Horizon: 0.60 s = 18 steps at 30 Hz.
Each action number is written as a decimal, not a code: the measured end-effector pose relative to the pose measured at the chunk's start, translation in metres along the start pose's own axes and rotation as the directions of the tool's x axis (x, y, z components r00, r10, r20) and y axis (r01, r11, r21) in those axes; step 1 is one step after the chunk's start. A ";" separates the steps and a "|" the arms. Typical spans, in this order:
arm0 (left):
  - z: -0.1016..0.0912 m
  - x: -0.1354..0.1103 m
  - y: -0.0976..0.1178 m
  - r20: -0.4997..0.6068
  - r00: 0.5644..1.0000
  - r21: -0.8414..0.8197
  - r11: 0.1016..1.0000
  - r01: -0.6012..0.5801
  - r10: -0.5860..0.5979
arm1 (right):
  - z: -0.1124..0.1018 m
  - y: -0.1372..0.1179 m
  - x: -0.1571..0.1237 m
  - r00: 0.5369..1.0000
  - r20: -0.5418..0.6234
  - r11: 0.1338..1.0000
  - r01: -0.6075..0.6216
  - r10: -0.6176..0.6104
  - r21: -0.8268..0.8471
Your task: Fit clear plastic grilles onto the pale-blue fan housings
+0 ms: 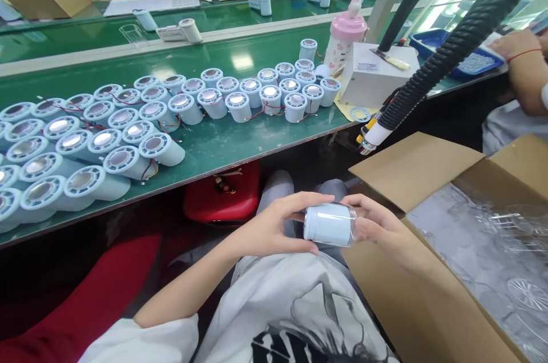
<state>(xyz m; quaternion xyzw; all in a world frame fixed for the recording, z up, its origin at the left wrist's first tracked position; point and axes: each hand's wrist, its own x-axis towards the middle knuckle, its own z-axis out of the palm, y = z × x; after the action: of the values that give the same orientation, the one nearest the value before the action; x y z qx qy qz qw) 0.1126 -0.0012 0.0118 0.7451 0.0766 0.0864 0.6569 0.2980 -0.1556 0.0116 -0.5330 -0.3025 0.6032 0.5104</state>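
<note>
Above my lap, a light blue cylindrical housing (327, 225) lies on its side between my hands, with a clear plastic cover (353, 225) around at least its right end. The thumb and fingers of my left hand (278, 223) close round its left part. My right hand (381, 226) grips the clear cover at the right end. On the green bench (222, 152) stand rows of similar blue housings (162, 146), most with a ringed, slotted top and several with thin red wires.
An open cardboard box (385, 289) of clear plastic parts (483, 260) stands at my right. A black corrugated hose (449, 49) hangs above it. A pink-topped bottle (346, 37) and a white box (381, 75) with a knife stand on the bench. Co-workers sit opposite and at right.
</note>
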 end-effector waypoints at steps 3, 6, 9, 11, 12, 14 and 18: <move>0.000 0.004 0.000 0.017 1.000 -0.014 1.000 -0.010 0.010 | 0.002 0.001 -0.001 0.998 -0.038 0.998 -0.044 0.046 0.053; 0.001 0.007 0.000 0.033 0.999 -0.031 0.999 -0.013 0.014 | 0.005 0.001 -0.003 0.995 -0.047 0.993 -0.086 0.091 0.085; 0.001 0.008 -0.001 0.050 0.998 -0.060 0.998 -0.031 0.034 | 0.009 0.000 -0.003 0.991 -0.039 0.986 -0.127 0.131 0.108; 0.000 0.008 -0.002 0.050 0.997 -0.080 0.995 -0.052 0.057 | 0.011 -0.002 -0.003 0.986 -0.038 0.979 -0.155 0.161 0.131; -0.001 0.009 -0.002 0.048 0.996 -0.091 0.993 -0.069 0.074 | 0.012 -0.003 -0.002 0.984 -0.040 0.976 -0.165 0.173 0.142; -0.002 0.011 -0.002 0.048 0.993 -0.110 0.988 -0.105 0.111 | 0.013 -0.005 0.000 0.979 -0.032 0.968 -0.191 0.199 0.160; -0.004 0.016 -0.002 0.048 0.986 -0.123 0.981 -0.151 0.158 | 0.011 -0.010 0.005 0.951 0.081 0.928 -0.309 0.299 0.207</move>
<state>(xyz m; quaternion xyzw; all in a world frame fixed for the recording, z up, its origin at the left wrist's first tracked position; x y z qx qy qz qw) 0.1274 0.0070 0.0111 0.7105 -0.0058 0.1202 0.6933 0.2909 -0.1464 0.0214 -0.4997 -0.1608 0.7170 0.4586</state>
